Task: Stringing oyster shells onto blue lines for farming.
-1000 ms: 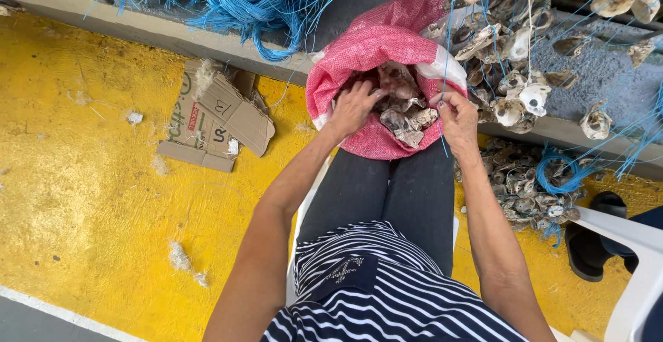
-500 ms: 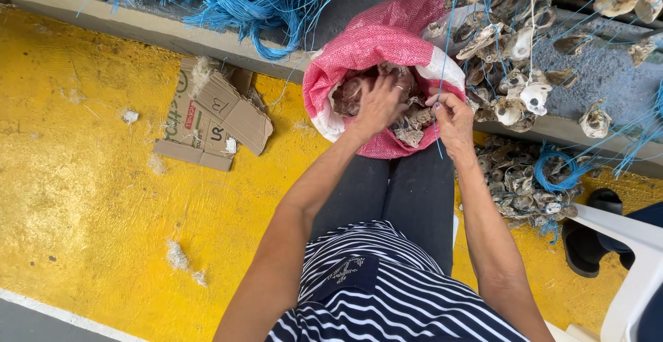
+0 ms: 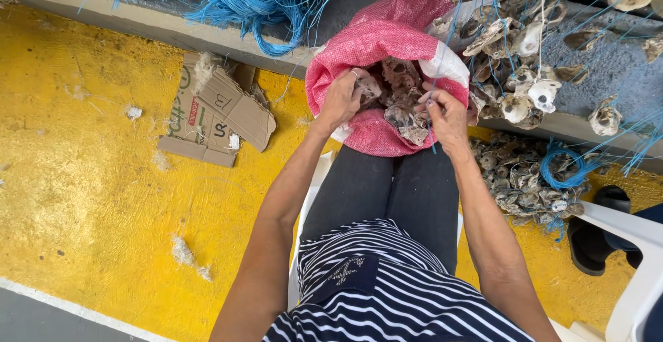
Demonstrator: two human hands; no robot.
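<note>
One pink sack [image 3: 387, 38], two hands [image 3: 342, 100]

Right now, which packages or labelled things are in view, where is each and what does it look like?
Flattened cardboard box: on the yellow floor left of the person's knees; brown, creased, with printed and hand-drawn markings.
Pink woven sack: at the knees, open, white inner rim, full of shells; left hand and right hand reach in.

We wore a navy-and-white striped top [image 3: 387, 294], dark leggings [image 3: 387, 190], bare arms, ring on the left hand [image 3: 342, 100] toward 12 o'clock.
</note>
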